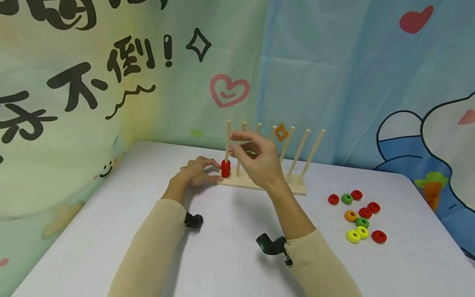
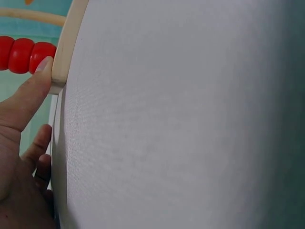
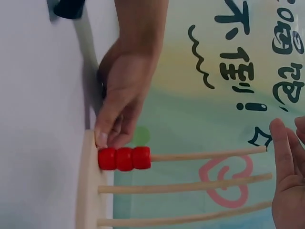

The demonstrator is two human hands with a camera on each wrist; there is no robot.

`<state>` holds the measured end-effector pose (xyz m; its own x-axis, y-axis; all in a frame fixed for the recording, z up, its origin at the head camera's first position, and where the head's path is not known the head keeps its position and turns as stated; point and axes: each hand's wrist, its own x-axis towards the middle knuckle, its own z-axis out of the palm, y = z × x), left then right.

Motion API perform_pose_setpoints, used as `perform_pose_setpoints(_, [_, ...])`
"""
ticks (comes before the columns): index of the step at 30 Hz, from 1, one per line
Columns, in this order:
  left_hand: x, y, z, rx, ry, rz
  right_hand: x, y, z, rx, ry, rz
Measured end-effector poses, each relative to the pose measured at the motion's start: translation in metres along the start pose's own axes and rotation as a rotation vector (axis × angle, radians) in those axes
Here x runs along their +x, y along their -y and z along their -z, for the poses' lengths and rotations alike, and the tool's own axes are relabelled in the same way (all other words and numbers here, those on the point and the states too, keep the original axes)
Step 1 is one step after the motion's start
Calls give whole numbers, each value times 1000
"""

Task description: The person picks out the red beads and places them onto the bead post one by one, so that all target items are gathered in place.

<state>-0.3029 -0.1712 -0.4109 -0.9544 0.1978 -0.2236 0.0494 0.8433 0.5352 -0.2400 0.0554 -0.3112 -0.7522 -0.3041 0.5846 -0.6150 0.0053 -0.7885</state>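
Note:
A wooden peg stand (image 1: 243, 180) with several upright pegs stands at the far side of the table. Three red beads (image 3: 125, 158) are stacked at the bottom of its leftmost peg (image 1: 228, 140). My left hand (image 1: 196, 171) grips the left end of the base, its thumb (image 2: 35, 88) against the corner beside the lowest bead and other fingers partly hidden behind. Near the upper part of that peg is my right hand (image 1: 261, 159), fingers bent loosely and thumb apart from them. Nothing shows between its fingers, and it covers part of the middle pegs in the head view.
Loose beads lie on the white table (image 1: 222, 247) right of the stand: several red ones (image 1: 379, 236), two green (image 1: 362, 222), two yellow (image 1: 353, 236) and an orange one (image 1: 350, 215). A printed cloth (image 1: 308, 74) hangs behind the table.

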Motion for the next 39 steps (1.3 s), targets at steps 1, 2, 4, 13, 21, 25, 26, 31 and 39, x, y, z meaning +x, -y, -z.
perform_pose_setpoints(1, [0,0,0,2,3,0,-4,0,2,5,7,-16])
perform_pose_setpoints(2, [0,0,-1,3,7,3,-7,1,3,7,13,-32])
perform_pose_setpoints(4, [0,1,-1,7,7,11,-13,1,7,6,30,-52])
perform_pose_setpoints(13, [-1,4,-5,0,-3,6,-41,-6,27,-21,82,-40])
perform_pose_setpoints(21, [-1,7,-7,-16,18,-4,-68,-15,47,-47,105,-19])
perform_pose_setpoints(25, [1,4,-8,-22,14,-16,-79,-20,66,-101,128,-58])
perform_pose_setpoints(26, [1,3,-8,-19,12,-13,-81,-22,70,-112,135,-72])
perform_pose_setpoints(31, [3,4,-7,3,1,-3,-93,-28,89,-149,151,-124])
perform_pose_setpoints(39, [5,2,-5,-12,8,-2,-103,-27,112,-181,145,-105])
